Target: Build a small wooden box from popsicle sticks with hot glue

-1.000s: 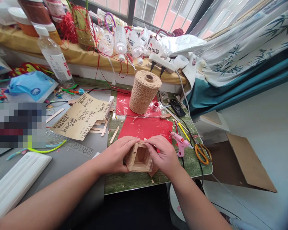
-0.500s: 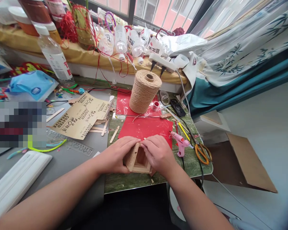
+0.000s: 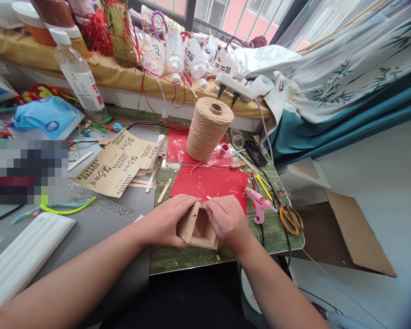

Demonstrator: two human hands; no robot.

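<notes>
Near the table's front edge, a small open-ended box (image 3: 190,223) built of layered wooden craft sticks is tilted with its opening facing me. My left hand (image 3: 169,219) is closed round its left side, thumb low and fingers over the top edge. With fingers bent together, my right hand (image 3: 228,221) grips the upper right edge of the box. A pale stick tip shows just above the right fingers; whether they hold it I cannot tell. Beneath and behind lies a red sheet (image 3: 208,182). A pink glue gun (image 3: 259,205) rests just right of my right hand.
A big twine spool (image 3: 208,130) stands behind the red sheet. Orange-handled scissors (image 3: 289,219) lie at the right edge amid cables. Left are sandpaper (image 3: 116,164), loose craft sticks (image 3: 164,190) and a white bar-shaped object (image 3: 27,258). A water bottle (image 3: 78,77) stands at the back left.
The box has turned slightly in my hands, and my right fingers have shifted a little along its upper edge. The whole view has moved slightly. Both hands keep their hold.
</notes>
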